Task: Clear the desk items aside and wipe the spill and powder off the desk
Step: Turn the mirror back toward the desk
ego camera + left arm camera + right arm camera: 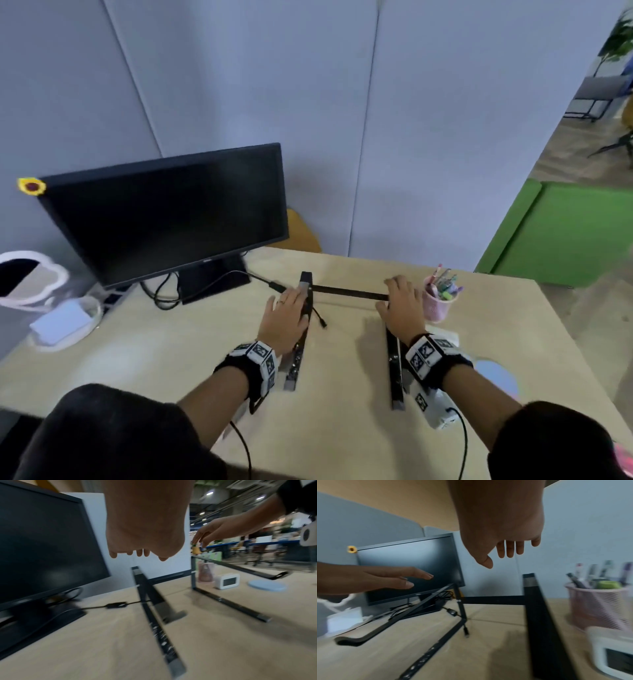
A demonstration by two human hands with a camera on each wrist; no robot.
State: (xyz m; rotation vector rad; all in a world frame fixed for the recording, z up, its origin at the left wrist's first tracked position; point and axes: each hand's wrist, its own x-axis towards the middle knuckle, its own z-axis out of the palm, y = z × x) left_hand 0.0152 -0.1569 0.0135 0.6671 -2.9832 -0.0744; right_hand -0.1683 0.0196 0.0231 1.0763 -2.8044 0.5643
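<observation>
Desk (342,428) surface pale wood, grey partition panels (239,85) behind. Far left: white-framed mirror (51,274), white box (58,325) beside it. Black monitor (164,219) stands at back left, cables trailing from its base. Left hand (284,318) hovers over the left rail of the black laptop stand (346,293), fingers straight and spread, gripping nothing. Stand sits at desk centre. Right hand (402,308) likewise above the right rail, fingers relaxed and apart. Pink mesh pen cup (438,305) just beside it; small white clock (227,580) and blue coaster (496,375) nearby. Green floor panel (565,233) at right. Spill and powder not discernible.
</observation>
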